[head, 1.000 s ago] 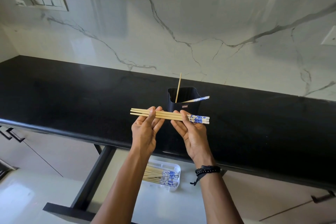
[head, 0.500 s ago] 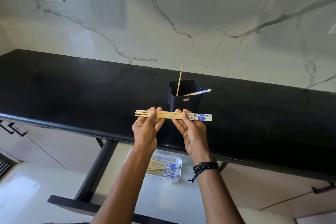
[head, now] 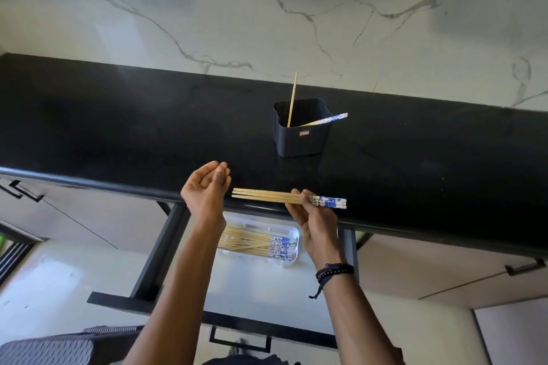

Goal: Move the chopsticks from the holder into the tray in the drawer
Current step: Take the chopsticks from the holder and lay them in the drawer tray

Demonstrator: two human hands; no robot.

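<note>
Over the countertop edge (head: 89, 184), right hand (head: 317, 225) grips chopsticks (head: 267, 196), left hand (head: 206, 190) hangs loose, empty; holder (head: 299, 139) behind.

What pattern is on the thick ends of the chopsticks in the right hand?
The chopsticks have a blue-and-white print there; head view.

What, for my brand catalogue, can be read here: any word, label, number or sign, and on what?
Small label on the front of the black holder: too small and blurred to read.
Blue print on the held chopsticks: a pattern, no legible text.
Nothing else shows text.
</note>
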